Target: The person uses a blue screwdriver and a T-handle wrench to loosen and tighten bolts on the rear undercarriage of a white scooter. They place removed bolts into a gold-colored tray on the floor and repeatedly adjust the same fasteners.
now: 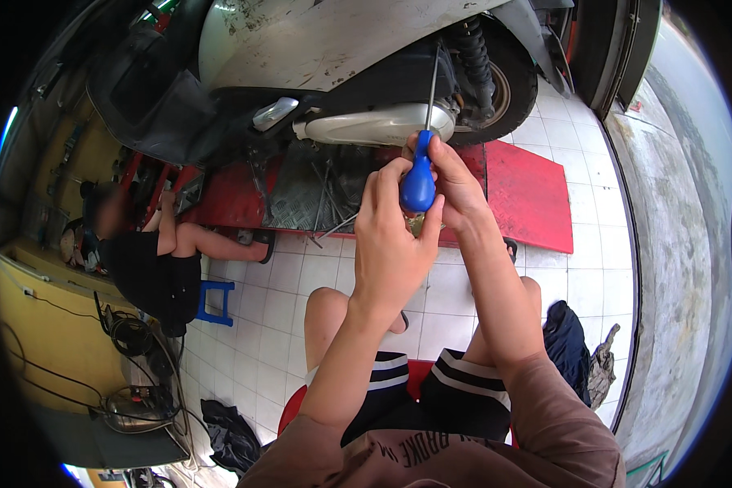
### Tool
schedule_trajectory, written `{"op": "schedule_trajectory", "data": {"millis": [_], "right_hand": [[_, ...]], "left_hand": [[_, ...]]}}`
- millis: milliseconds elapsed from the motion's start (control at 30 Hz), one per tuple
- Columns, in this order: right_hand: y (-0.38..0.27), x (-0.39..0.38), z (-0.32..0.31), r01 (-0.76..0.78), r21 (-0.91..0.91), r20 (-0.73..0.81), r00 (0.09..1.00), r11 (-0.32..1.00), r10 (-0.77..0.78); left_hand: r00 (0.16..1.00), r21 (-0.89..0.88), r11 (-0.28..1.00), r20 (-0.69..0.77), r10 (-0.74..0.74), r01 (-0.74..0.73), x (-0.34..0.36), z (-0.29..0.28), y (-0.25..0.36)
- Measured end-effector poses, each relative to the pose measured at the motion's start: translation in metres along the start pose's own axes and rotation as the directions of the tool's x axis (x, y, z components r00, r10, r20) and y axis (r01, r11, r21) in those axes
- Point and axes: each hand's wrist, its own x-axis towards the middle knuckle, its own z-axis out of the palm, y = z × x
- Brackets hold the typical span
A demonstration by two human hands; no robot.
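Daylight entered from three o'clock, whitening the floor tiles; ten o'clock lay dim; fisheye distortion bowed the concrete strip.

A white-tiled floor spread below the fingers, and a low red platform stretched beyond them. Well to their left stood a blue plastic stool and, farther out, a yellow panel; a bluish-white light strip glowed at the far left. To their right, a dark door frame bordered daylit grey concrete paving.
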Motion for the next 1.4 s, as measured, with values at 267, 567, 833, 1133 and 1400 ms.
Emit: {"op": "schedule_trajectory", "data": {"millis": [267, 567, 833, 1133, 1400], "right_hand": [[-0.006, 0.0, -0.015, 0.013, -0.143, 0.051, 0.999, 0.99, -0.006], [-0.013, -0.004, -0.008, -0.014, -0.084, 0.139, 0.99, 0.996, 0.026], [-0.01, -0.005, -0.002, -0.016, -0.055, 0.019, 1.0, 0.998, 0.017], [-0.009, 0.0, -0.013, -0.011, 0.026, 0.069, 0.998, 1.0, 0.009], [-0.011, -0.003, 0.007, -0.012, 0.001, -0.014, 1.0, 1.0, 0.012]], "left_hand": [[0.99, -0.103, 0.987, 0.084, -0.116, 0.124, 0.003, -0.001, 0.003], [0.944, -0.288, 0.899, 0.124, -0.306, 0.329, 0.009, -0.002, 0.013], [0.996, -0.122, 0.99, 0.048, -0.069, 0.074, 0.0, 0.008, -0.001], [0.975, -0.304, 0.929, 0.13, -0.181, 0.213, 0.002, 0.007, -0.002], [0.952, -0.264, 0.915, 0.079, -0.296, 0.306, -0.004, 0.011, 0.007]]}}
